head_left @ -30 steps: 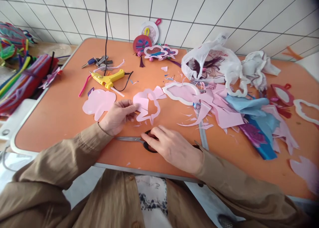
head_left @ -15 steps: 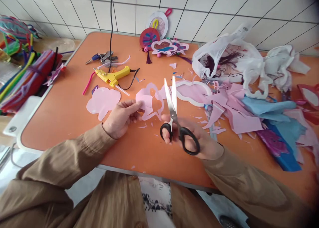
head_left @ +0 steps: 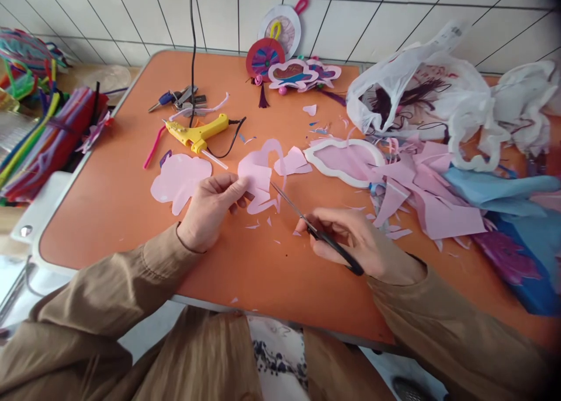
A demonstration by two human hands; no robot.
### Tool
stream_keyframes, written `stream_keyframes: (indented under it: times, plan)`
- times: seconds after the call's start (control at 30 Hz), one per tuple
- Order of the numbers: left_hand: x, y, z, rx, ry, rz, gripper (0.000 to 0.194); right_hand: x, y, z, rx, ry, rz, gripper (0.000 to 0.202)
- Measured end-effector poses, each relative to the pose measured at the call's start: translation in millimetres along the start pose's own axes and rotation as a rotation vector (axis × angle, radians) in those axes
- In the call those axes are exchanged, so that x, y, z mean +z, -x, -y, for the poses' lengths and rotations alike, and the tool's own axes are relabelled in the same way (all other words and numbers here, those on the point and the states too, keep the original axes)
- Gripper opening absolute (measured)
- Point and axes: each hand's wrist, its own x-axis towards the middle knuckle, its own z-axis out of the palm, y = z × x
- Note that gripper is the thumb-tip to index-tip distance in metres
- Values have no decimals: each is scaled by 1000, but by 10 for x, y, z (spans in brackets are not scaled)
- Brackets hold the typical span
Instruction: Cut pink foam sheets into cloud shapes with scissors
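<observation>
My left hand (head_left: 210,205) pinches the left side of a partly cut sheet of pink paper (head_left: 258,179), which has a thin curved strip hanging round its right side. In my right hand (head_left: 350,237) is a pair of scissors (head_left: 318,231) with black handles, turned edge-on. Their blade tips point up and left, at the cut edge of the paper. To the left of my left hand lies a pink cloud-shaped cutout (head_left: 179,179). A smaller pink scrap (head_left: 294,161) rests just right of the held paper.
A yellow glue gun (head_left: 197,133) and keys (head_left: 179,100) lie behind on the orange table (head_left: 131,231). Decorated ornaments (head_left: 289,73) lean at the wall. To the right are a white plastic bag (head_left: 421,91), pink scraps (head_left: 451,196) and blue material (head_left: 504,190). Pipe cleaners (head_left: 56,144) lie left.
The scissors have turned from upright with spread blades to edge-on, tips now at the pink paper. My right hand has shifted slightly right; my left hand keeps its hold.
</observation>
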Motion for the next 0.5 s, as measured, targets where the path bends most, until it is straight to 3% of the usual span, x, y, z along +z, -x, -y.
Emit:
stream_keyframes:
  times: [0.17,0.5]
  plan:
    - [21,28,16,-39,10,121,42,19,26,42,-11,-58,126,34]
    - [46,79,22,-64,-1,210,47,73,-16,68,-59,-106,165,40]
